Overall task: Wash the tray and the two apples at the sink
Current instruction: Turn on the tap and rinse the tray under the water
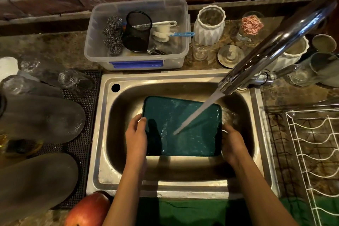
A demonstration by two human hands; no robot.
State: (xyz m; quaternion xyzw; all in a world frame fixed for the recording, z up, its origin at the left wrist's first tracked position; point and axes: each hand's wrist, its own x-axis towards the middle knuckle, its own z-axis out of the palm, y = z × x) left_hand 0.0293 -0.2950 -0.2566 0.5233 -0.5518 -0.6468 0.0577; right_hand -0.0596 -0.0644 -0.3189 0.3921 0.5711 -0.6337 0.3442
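Observation:
A dark teal rectangular tray [183, 119] is held inside the steel sink [183, 185], wet and glistening. Water runs from the chrome faucet [271, 47] and strikes the tray near its middle. My left hand [136, 135] grips the tray's left edge, thumb on top. My right hand [232, 143] grips its right edge. One red-yellow apple [88, 211] lies on the counter at the sink's front left corner, partly behind my left forearm. I see no second apple.
A clear plastic tub [135, 60] with steel scourers, a mesh cup and brushes stands behind the sink. White vases and glasses line the back right. Upturned glass dishes rest on a black mat [88, 108] at left. A white wire rack [315, 152] sits at right.

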